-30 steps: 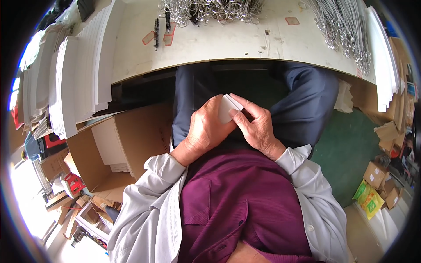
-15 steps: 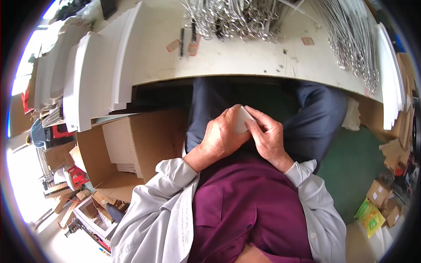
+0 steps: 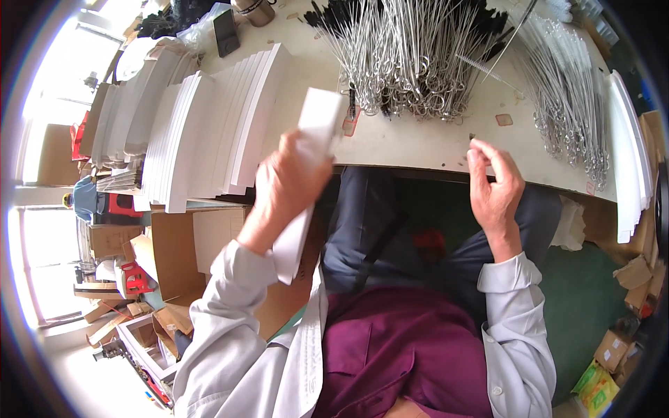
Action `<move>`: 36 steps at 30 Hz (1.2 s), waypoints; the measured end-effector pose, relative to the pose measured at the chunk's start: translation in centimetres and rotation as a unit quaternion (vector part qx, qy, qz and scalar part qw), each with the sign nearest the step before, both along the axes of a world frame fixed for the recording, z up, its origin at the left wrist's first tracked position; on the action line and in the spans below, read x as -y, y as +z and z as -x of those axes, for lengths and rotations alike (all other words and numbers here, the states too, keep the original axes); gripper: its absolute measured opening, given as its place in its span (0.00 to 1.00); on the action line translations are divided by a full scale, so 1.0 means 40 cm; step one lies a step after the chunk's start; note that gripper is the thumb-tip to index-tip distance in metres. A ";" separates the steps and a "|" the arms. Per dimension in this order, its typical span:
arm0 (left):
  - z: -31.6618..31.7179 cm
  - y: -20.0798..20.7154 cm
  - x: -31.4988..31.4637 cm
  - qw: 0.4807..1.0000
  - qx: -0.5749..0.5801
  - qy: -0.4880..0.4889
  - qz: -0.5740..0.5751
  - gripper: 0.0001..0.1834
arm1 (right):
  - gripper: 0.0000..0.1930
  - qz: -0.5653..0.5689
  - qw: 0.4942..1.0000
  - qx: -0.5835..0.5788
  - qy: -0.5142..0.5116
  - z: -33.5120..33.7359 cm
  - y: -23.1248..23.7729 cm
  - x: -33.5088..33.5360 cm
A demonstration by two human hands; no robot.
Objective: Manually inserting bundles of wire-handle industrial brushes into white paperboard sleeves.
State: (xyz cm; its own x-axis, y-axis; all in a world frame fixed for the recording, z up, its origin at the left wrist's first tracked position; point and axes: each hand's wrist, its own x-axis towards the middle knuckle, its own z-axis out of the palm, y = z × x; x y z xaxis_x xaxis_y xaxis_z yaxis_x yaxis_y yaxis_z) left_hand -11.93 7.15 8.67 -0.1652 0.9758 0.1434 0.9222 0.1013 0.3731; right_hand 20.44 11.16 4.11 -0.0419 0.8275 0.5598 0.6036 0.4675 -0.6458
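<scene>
My left hand (image 3: 289,177) is wrapped around a long, narrow white box (image 3: 322,115), tilted and slightly blurred by motion. One end of the box reaches over the table's edge, and the other hangs below my wrist toward my lap. Near the table's front edge is my right hand (image 3: 496,184), raised, with fingers bent and thumb loosely near them; nothing shows in it. Beyond the hands, a big heap of wire brushes (image 3: 411,70) with looped ends and black bristles lies on the table (image 3: 306,52). A second bundle of wire brushes (image 3: 568,111), with pale bristles, is at the right.
Rows of white boxes (image 3: 237,118) stand at the table's left, with more white strips (image 3: 627,160) at its right edge. A phone (image 3: 225,33) and a metal cup (image 3: 256,10) lie farther back. An open cardboard carton (image 3: 178,254) sits below left.
Both hands were together over my lap on a white piece. They have parted: the left has moved up and left with the white box, the right up and right toward the table edge.
</scene>
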 end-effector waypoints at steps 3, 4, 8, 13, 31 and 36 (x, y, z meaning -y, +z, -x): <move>0.068 0.008 -0.126 0.997 -0.033 -0.013 -0.065 0.29 | 0.06 0.000 1.000 0.003 -0.028 -0.031 -0.041 -0.054; 0.076 0.012 -0.165 0.997 -0.034 -0.012 -0.068 0.29 | 0.05 -0.045 0.997 0.054 -0.044 -0.031 -0.060 -0.065; 0.066 0.026 -0.268 0.990 -0.127 0.053 0.009 0.32 | 0.05 -0.083 0.988 0.108 -0.074 -0.028 -0.052 -0.064; 0.026 0.041 -0.248 0.984 -0.165 -0.028 -0.068 0.26 | 0.03 -0.092 0.991 0.081 -0.057 -0.024 -0.060 -0.072; -0.298 -0.073 -0.141 0.932 0.061 -0.314 -0.167 0.10 | 0.16 0.061 0.950 0.296 -0.079 -0.267 0.051 -0.219; -0.282 -0.068 -0.153 0.944 0.143 -0.284 -0.084 0.10 | 0.22 0.122 0.955 0.248 -0.110 -0.281 0.086 -0.273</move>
